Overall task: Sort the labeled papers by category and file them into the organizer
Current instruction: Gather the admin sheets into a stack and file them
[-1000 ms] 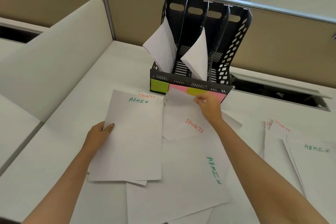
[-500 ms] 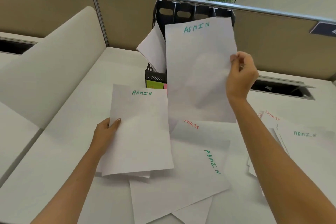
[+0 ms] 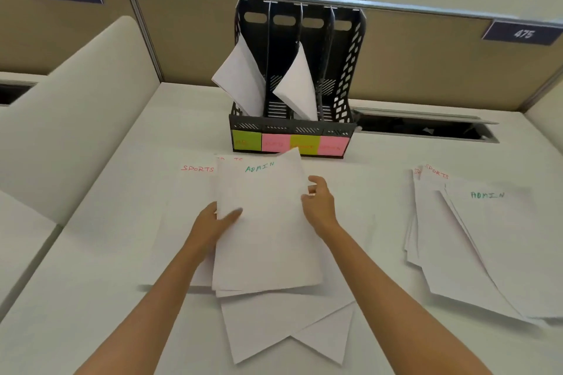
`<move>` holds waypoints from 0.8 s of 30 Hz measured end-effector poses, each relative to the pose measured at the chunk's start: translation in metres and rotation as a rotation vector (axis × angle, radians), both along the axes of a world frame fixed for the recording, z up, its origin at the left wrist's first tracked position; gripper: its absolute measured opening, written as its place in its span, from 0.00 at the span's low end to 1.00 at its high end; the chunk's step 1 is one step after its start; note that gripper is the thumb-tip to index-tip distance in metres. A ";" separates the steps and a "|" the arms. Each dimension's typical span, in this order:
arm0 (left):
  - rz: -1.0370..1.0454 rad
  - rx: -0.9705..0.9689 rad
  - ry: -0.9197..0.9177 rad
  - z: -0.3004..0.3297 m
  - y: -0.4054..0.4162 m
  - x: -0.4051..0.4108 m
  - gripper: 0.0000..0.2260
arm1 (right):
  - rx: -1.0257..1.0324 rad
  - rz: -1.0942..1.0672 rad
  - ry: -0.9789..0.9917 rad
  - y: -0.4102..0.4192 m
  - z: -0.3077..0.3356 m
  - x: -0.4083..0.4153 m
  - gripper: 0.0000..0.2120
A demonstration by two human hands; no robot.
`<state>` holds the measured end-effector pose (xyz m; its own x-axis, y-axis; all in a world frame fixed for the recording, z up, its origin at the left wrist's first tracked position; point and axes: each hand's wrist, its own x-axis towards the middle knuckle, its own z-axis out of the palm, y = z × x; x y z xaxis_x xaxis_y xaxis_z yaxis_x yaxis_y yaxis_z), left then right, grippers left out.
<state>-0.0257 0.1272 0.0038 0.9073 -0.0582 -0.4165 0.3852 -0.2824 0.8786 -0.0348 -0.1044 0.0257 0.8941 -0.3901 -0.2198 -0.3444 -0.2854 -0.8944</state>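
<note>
While my left hand point(image 3: 213, 224) pinches the paper stack point(image 3: 268, 240), thumb on top, my right hand point(image 3: 318, 205) meets its right edge, fingers curled; I can't tell whether it grips.

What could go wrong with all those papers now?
A SPORTS sheet lies right under the ADMIN stack that the left hand holds, so it might get lifted along and filed in the wrong slot. The sheets in the organizer lean out over its front, so a new stack going in might bump them out.
</note>
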 end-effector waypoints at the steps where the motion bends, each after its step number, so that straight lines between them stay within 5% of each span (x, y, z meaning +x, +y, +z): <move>1: -0.031 0.035 -0.028 -0.004 0.000 -0.003 0.21 | 0.011 0.008 -0.002 -0.002 -0.002 -0.004 0.20; 6: -0.041 0.189 -0.096 -0.015 -0.006 -0.006 0.16 | -0.115 -0.036 0.000 -0.042 -0.004 -0.022 0.14; 13: 0.020 0.193 -0.144 -0.020 -0.011 -0.011 0.14 | -0.582 0.229 0.614 -0.092 -0.009 -0.064 0.29; 24: 0.079 0.197 -0.116 -0.018 -0.022 -0.017 0.16 | -0.458 0.130 0.313 -0.097 -0.018 -0.090 0.08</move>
